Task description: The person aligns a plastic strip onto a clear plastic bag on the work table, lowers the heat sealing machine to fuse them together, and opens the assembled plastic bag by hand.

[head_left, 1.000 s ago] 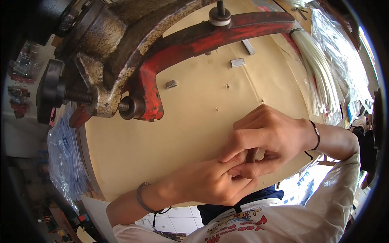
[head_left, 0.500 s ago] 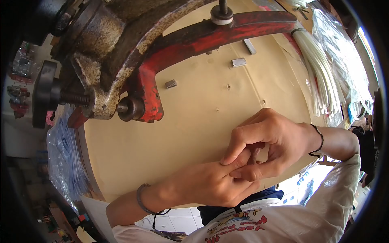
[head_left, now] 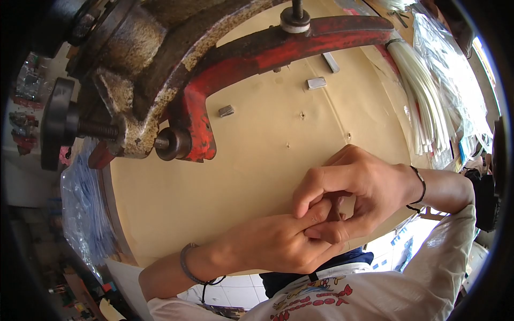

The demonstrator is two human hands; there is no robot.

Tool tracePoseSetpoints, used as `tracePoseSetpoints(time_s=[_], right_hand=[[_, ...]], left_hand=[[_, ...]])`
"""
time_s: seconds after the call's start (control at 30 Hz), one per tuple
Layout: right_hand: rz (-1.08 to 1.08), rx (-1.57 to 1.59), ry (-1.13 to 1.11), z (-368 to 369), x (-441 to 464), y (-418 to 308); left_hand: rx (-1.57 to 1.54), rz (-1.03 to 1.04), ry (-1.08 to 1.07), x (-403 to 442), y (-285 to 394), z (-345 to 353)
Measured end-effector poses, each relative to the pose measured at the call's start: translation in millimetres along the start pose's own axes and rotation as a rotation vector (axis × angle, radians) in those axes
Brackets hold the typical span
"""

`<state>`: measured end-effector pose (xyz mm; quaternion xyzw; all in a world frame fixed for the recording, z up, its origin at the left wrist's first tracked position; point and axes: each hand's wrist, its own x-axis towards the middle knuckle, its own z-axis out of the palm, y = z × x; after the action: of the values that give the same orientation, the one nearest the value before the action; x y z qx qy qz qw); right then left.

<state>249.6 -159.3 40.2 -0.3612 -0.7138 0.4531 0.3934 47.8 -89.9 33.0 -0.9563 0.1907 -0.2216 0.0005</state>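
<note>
We have the hands meeting low in our view, toward 4 o'clock, over the near part of the tabletop [head_left: 214, 176], which wears a tan covering. The left hand [head_left: 284, 246] lies at half past 5, palm turned down, its fingers bent toward the right hand [head_left: 361, 190] at half past 3. The right hand's index finger and thumb are curled to either side of the left hand's fingers, pinching in against them; whether something small sits between them we cannot tell, since the fingers hide it. We see a dark bracelet [head_left: 186, 263] on the left wrist and a black cord [head_left: 420, 184] on the right.

Well apart from the hands lie the loose pieces on the tabletop: one metal block [head_left: 226, 111] at 11 o'clock, plus a light rectangular block [head_left: 316, 83] and a narrow bar [head_left: 331, 62] near each other at 1 o'clock. We find a red curved arm [head_left: 251, 53] crossing at 12, beside a heavy cast-metal frame [head_left: 134, 48] at 10, whose black knob [head_left: 58, 123] stands just past 9. A bundle of pale strips [head_left: 423, 101] fans out past 2, beside clear plastic [head_left: 450, 69], and a bluish plastic pack [head_left: 83, 198] hangs between 8 and 9.
</note>
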Motion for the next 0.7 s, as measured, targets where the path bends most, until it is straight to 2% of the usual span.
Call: tracePoseSetpoints(time_s=[0.27,0.4,0.57,0.7], right_hand=[[-0.044,0.032,0.044,3.7,-0.1,5.0],[0.011,0.014,0.003,-0.2,-0.4,0.9],[-0.017,0.024,0.019,0.0,-0.9,4.8],[0.012,-0.004,0.019,-0.2,-1.1,2.7]], left_hand=[[0.051,-0.003,-0.009,2.6,-1.7,-3.5],[-0.045,-0.048,0.006,-2.7,5.2,3.6],[-0.087,-0.061,-0.033,-7.5,7.9,5.0],[-0.08,-0.082,0.029,-3.8,4.8,5.3]])
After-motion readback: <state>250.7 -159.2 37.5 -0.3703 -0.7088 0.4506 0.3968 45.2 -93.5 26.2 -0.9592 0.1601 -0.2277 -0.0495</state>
